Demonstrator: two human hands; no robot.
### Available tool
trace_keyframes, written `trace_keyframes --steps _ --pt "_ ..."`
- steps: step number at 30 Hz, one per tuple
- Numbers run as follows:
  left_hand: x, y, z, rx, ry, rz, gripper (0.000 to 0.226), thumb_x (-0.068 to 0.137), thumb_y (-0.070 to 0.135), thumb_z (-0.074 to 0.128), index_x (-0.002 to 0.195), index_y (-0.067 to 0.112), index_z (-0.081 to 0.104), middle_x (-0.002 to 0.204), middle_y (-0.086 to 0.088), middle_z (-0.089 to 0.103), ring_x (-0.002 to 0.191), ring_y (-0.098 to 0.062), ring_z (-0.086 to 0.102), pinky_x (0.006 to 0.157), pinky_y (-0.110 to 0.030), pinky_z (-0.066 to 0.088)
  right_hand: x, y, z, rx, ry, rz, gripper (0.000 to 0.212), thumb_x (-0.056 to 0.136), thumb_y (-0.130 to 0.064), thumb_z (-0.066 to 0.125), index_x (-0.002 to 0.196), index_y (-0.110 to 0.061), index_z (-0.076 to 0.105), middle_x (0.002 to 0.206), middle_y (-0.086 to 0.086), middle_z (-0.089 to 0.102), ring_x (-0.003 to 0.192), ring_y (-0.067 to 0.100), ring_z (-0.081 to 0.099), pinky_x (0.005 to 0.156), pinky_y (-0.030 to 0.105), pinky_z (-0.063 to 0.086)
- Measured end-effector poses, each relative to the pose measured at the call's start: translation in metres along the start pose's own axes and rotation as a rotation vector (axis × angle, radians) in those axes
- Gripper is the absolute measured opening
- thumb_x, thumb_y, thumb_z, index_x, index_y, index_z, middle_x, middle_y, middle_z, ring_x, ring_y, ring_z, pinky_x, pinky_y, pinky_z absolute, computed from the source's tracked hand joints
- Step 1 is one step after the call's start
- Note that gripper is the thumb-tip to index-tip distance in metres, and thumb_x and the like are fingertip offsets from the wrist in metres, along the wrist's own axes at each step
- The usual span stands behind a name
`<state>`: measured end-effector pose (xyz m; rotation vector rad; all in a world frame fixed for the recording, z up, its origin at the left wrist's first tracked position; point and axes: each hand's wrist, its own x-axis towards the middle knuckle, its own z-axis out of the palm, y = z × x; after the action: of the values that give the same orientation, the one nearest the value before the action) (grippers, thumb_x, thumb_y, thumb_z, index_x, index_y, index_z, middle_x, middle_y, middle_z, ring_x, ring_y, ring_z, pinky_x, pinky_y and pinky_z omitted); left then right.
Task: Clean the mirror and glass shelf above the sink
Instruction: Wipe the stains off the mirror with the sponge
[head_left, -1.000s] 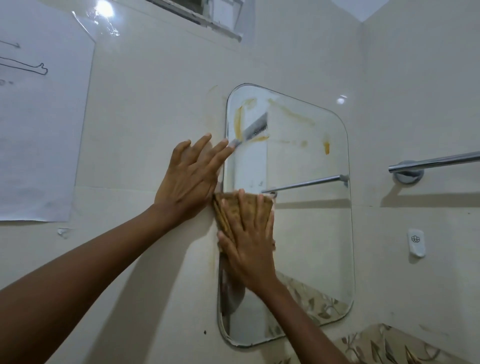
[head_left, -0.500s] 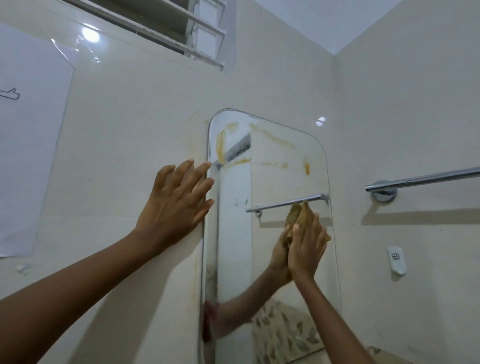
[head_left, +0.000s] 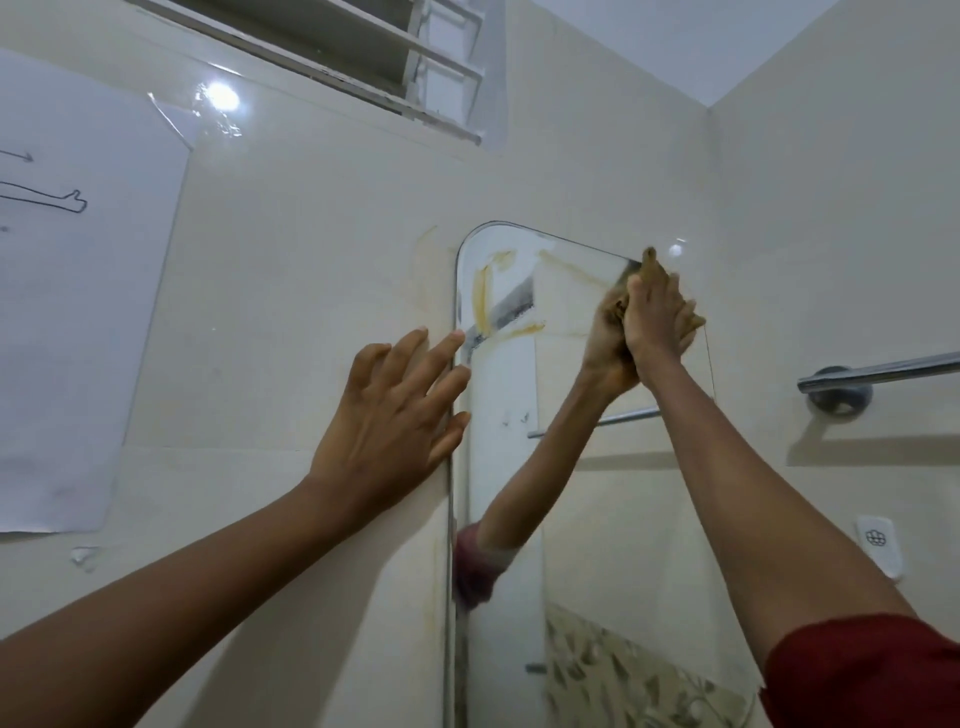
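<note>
Mirror (head_left: 587, 519) on the cream tiled wall (head_left: 311, 322), tall, round-cornered, streaked with yellow-brown smears near its top.

One mirror, two hands, one cloth, one towel bar (head_left: 878, 371) to the right, one paper sheet (head_left: 78, 312) to the left. Right hand (head_left: 655, 318) pressed to the upper right corner, closed over a brownish cloth (head_left: 649, 260). Left hand (head_left: 395, 415) empty, fingers spread wide, flat on the tile just beside the left edge.

The scene is evenly, softly lit. A bright glare spot (head_left: 222, 97) is thrown onto the glossy wall (head_left: 311, 260) — a smaller one by the mirror (head_left: 571, 467) corner. Soft shadows are cast beneath the towel bar (head_left: 883, 371). Straight lines are bowed near the edges; slight blur is seen throughout.
</note>
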<state>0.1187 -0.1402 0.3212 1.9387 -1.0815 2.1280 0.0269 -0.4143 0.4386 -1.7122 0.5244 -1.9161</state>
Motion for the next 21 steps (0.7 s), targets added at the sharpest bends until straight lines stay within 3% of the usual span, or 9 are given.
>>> trace_keyframes --steps 11,18,21 --pt "-0.001 0.0 0.002 0.096 -0.017 0.007 0.048 0.093 0.046 0.024 0.126 0.017 0.044 0.147 -0.009 0.04 0.134 -0.032 0.037 0.101 -0.045 0.019 -0.092 -0.089 0.043 -0.128 -0.172 -0.537 0.056 0.098 -0.047 0.024 0.149 -0.031 0.005 0.161 -0.007 0.001 0.147 0.024 -0.01 0.116 0.049 -0.008" --pt "-0.003 0.001 0.001 0.037 0.087 -0.047 0.065 0.093 0.045 0.033 0.148 0.018 0.01 0.153 -0.014 0.026 0.14 -0.033 0.027 0.11 -0.05 0.017 -0.142 -0.062 0.035 -0.178 -0.273 -0.82 0.052 0.099 -0.038 0.03 0.148 -0.031 0.015 0.161 -0.004 0.005 0.148 0.025 -0.008 0.117 0.05 -0.005" --pt "-0.003 0.001 -0.004 -0.082 0.114 -0.059 0.061 0.09 0.03 0.026 0.147 0.018 0.012 0.155 -0.009 0.025 0.142 -0.026 0.022 0.112 -0.049 0.015 -0.168 -0.042 0.029 -0.156 -0.303 -0.844 0.055 0.097 -0.037 0.028 0.144 -0.034 0.001 0.159 -0.004 0.002 0.148 0.026 -0.005 0.119 0.051 -0.001"
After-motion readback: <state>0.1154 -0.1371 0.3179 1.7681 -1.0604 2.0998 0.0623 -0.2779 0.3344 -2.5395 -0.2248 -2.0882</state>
